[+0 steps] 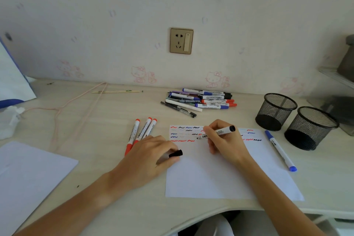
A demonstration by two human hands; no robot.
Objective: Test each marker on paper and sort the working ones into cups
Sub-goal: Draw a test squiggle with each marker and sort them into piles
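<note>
Gripping a black marker (216,133) in the right hand (224,141), fingers curled round the barrel, tip angled down-left onto the paper (220,174) among rows of red, black and blue squiggles (183,133) near its top edge. Pinching the black cap (175,153) in the left hand (151,156), fingers curled, hand resting at the paper's left edge. Lying just left of that hand, three red markers (140,133) side by side, caps pointing away, lower ends partly hidden under the hand. Lying to the right of the paper, partly on its edge, a blue marker (280,149), capped, pointing diagonally toward the near right. Standing at far right, two black mesh cups (296,120), close together, nothing visible inside either. Heaped beyond the paper near the wall, a pile of markers (199,100) in blue, red, black and purple, with thin pens at its front. All resting on a pale desk (107,161). Also on the desk: a second sheet (28,174) at near left, a pink hanger (76,105) at left, a ruler-like strip (116,91) by the wall. Mounted on the wall above, a gold socket (181,41).
</note>
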